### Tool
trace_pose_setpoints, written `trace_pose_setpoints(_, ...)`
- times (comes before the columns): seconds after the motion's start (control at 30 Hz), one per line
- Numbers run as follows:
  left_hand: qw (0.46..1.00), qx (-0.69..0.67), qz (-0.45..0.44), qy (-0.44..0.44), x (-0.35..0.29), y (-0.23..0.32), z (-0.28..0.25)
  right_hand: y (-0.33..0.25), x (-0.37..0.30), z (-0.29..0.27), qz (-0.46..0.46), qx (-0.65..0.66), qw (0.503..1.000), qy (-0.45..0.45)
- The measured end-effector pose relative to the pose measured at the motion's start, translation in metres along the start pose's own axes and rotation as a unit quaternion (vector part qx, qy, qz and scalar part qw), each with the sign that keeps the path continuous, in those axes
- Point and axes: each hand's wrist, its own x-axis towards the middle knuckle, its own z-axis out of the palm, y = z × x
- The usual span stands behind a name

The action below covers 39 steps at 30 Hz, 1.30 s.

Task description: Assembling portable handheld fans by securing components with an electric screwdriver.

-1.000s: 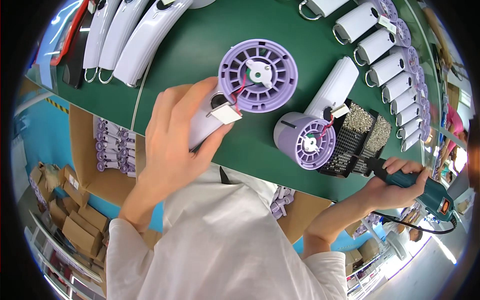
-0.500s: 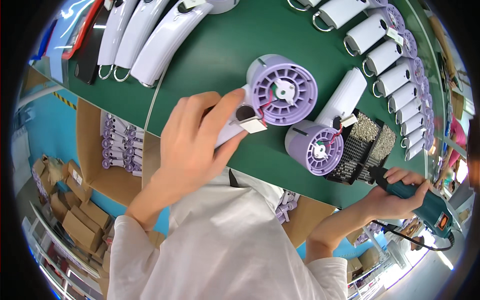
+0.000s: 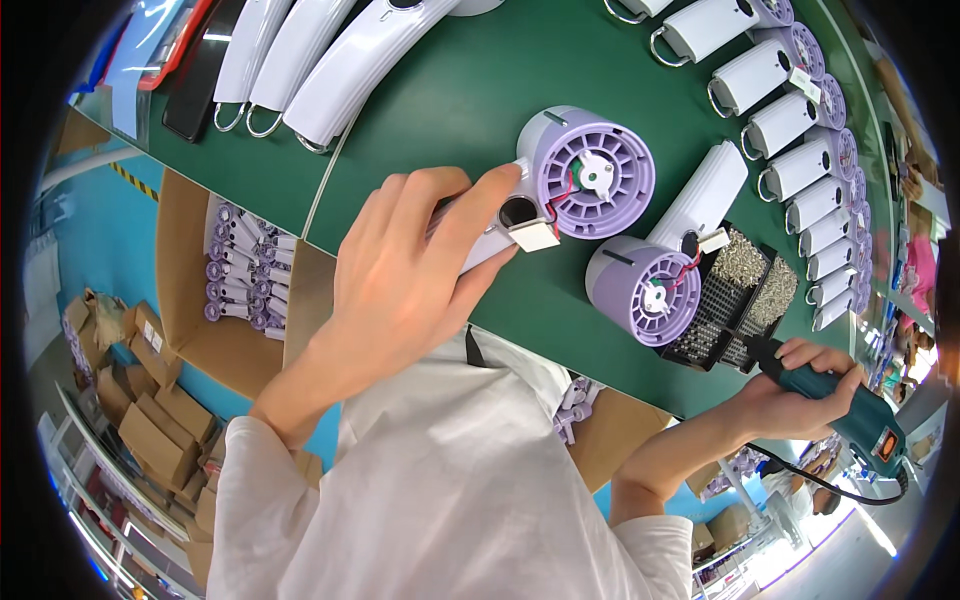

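Observation:
My left hand (image 3: 400, 255) is closed round the handle of a white and lilac hair dryer body (image 3: 552, 160). Its round slotted end faces up, with red and dark wires and a small white tag at the neck. On the right, my right hand (image 3: 805, 400) grips a teal electric screwdriver (image 3: 868, 425). The black tip of the screwdriver is at the near right edge of a black screw tray (image 3: 735, 310), whose compartments hold many small screws. Between the held body and the tray, a second hair dryer body (image 3: 625, 290) lies on the green table.
Finished-looking white handles with metal loops (image 3: 365, 70) lie at the far left, beside a black phone-like slab (image 3: 203, 85). A row of hair dryer bodies (image 3: 800, 170) lines the right edge. Below the table's left edge, an open carton (image 3: 190, 300) holds more lilac parts.
The table and its contents have shifted slightly in view. My left hand and the held body sit a little farther right and up; both hands keep their grips.

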Motion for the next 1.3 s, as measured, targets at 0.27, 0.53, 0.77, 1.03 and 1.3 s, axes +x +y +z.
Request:
trace_pose_setpoints(0.27,0.999,-0.014,-0.031,-0.027,0.001,0.006,-0.005,0.001,-0.004,0.007,0.012,0.052,0.999,-0.001)
trace_pose_setpoints(0.53,0.998,0.007,-0.055,-0.040,0.000,0.009,-0.001,-0.001,-0.003,0.001,0.022,0.080,0.997,0.004)
trace_pose_setpoints(0.77,0.998,-0.003,-0.058,-0.039,0.000,0.010,0.002,0.001,0.001,-0.004,0.023,0.095,0.995,0.009)
trace_pose_setpoints(1.03,0.996,0.003,-0.076,-0.044,-0.002,0.009,0.002,0.004,0.002,-0.008,0.034,0.098,0.994,0.016)
trace_pose_setpoints(1.3,0.997,0.009,-0.066,-0.046,-0.001,0.010,0.006,0.003,0.000,-0.016,0.029,0.079,0.996,0.014)
